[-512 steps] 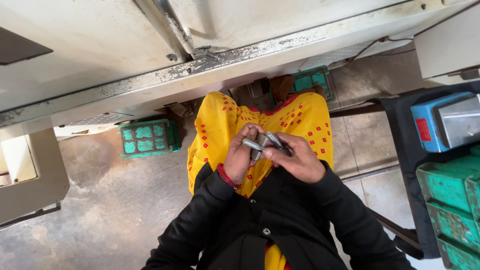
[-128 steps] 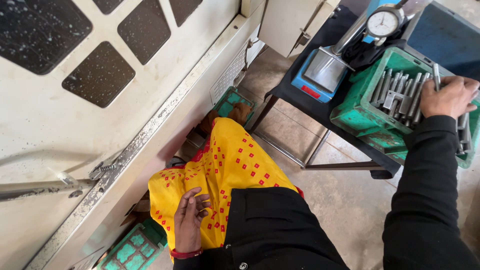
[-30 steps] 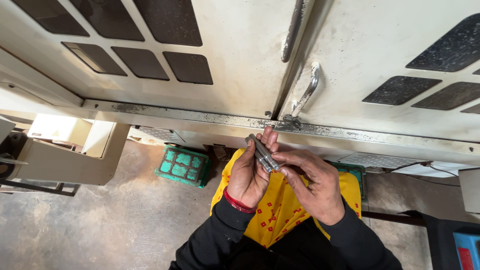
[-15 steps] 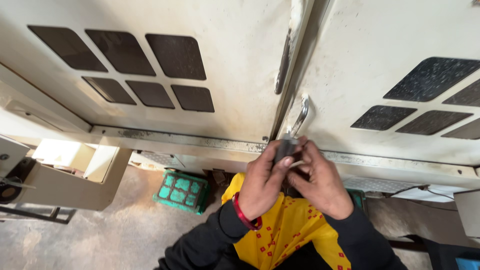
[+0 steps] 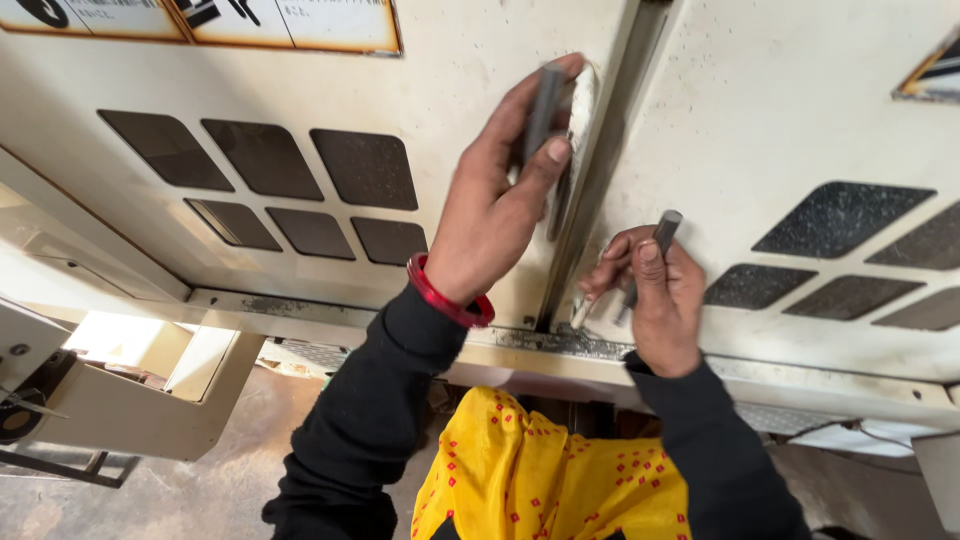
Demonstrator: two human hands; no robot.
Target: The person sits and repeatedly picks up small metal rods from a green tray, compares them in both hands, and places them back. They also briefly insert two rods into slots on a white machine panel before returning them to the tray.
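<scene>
Both hands are working at the cream machine door: left hand is pinching a grey steel rod against the door handle, right hand is gripping another rod mid-shaft. Rods look stiff, heavy, probably slick; mid-length grips seem safest.

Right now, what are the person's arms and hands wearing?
Both arms are in long black sleeves that reach the wrists. The left hand is bare, with a red bangle at the wrist. The right hand is bare too, with nothing visible at its wrist. No gloves.
</scene>
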